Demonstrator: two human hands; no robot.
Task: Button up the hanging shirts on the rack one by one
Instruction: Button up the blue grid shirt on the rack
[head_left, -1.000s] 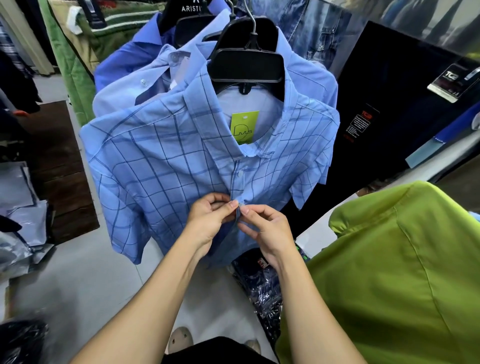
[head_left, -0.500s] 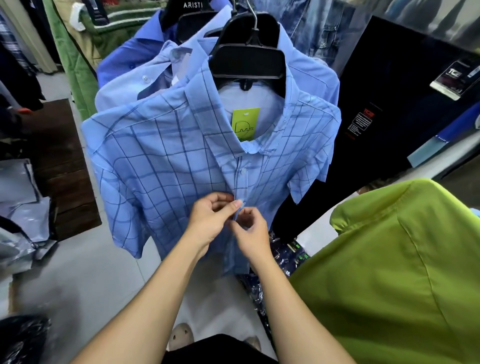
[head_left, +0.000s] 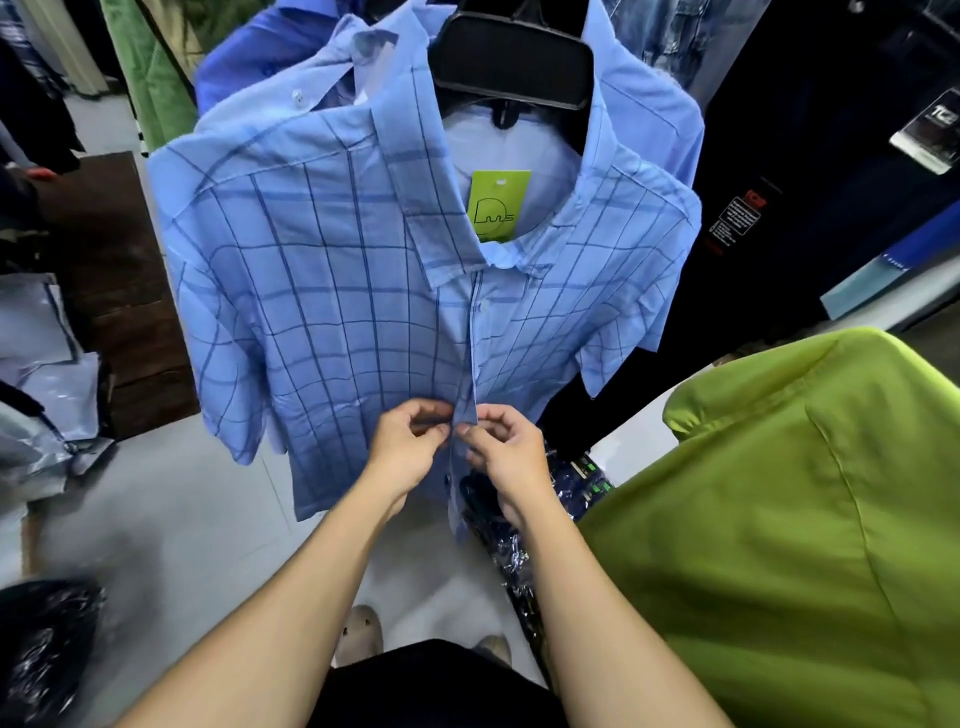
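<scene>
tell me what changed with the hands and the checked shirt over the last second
Both hands slid a little lower down the placket of the checked shirt, to the next fastening point. The left hand and right hand still pinch the two front edges together. The shirt still hangs on its black hanger, green tag at the collar.

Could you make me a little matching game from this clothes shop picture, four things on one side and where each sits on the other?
Things:
1. checked blue shirt
2. green tag
3. black hanger
4. lime green garment

Places:
A. lower right, nearest the camera
B. inside the collar opening
C. pinched at the placket by the left hand and right hand
D. top, above the collar

Pairs: 1-C, 2-B, 3-D, 4-A
</scene>
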